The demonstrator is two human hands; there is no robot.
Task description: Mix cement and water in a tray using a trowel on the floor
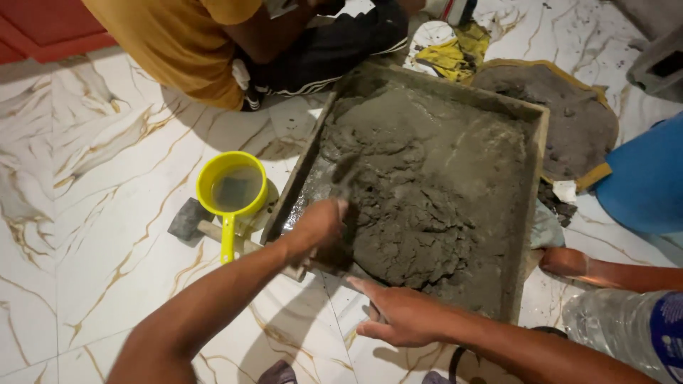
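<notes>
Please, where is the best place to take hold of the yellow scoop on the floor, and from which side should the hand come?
Probably by its handle. The yellow scoop stands upright with water in its bowl, and its straight handle points toward the camera wearer across the mallet. Come from the near side, keeping it level.

1. Tray (535, 142) at centre, filled with mortar (420, 192) heaped toward the near-left corner.
2. Left hand (316, 226) over the tray's near-left edge, on a trowel (340, 186) sunk in the mortar.
3. Right hand (398, 313) at the tray's near rim, right of the left hand.
4. Scoop (232, 190) left of the tray, on the floor (85, 213) (handle pointing near).
5. Mallet (191, 220) beside and partly under the scoop, its handle running toward the tray.
6. Seated person (213, 43) beyond the tray's far-left corner.
7. Mat (569, 121) at far right, partly behind the tray.
8. Bottle (619, 327) near right.
</notes>
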